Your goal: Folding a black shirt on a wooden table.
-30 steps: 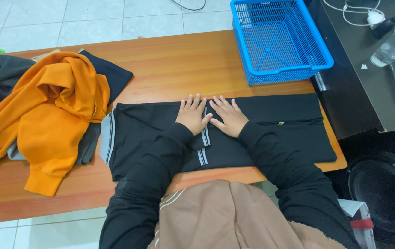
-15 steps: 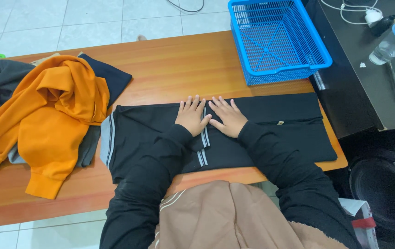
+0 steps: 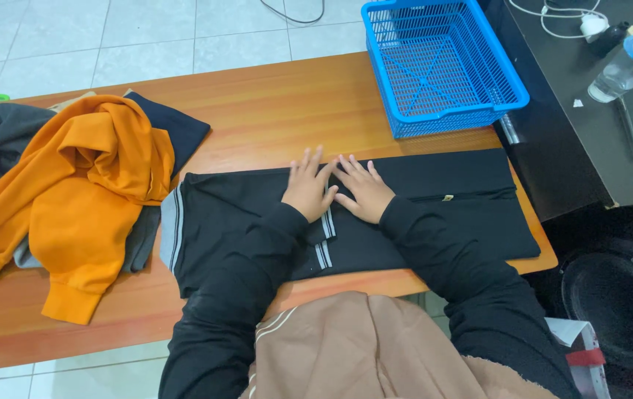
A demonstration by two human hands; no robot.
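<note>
A black garment with grey striped cuffs and hem [image 3: 434,207] lies folded lengthwise across the front of the wooden table [image 3: 272,103]. My left hand [image 3: 307,185] and my right hand [image 3: 361,188] rest flat on its middle, side by side, fingers spread and pointing away from me. Their thumbs almost touch above two grey-striped cuffs [image 3: 325,236]. Neither hand holds anything. Black sleeves cover both my forearms.
An orange hoodie [image 3: 83,192] lies heaped on dark and grey clothes at the table's left. A blue mesh basket [image 3: 442,66] stands at the far right corner. A black desk [image 3: 590,96] with a water bottle [image 3: 623,66], a phone and cables adjoins on the right.
My left hand has lifted its fingers slightly and shifted a little toward the right hand. The garment has not visibly moved.
</note>
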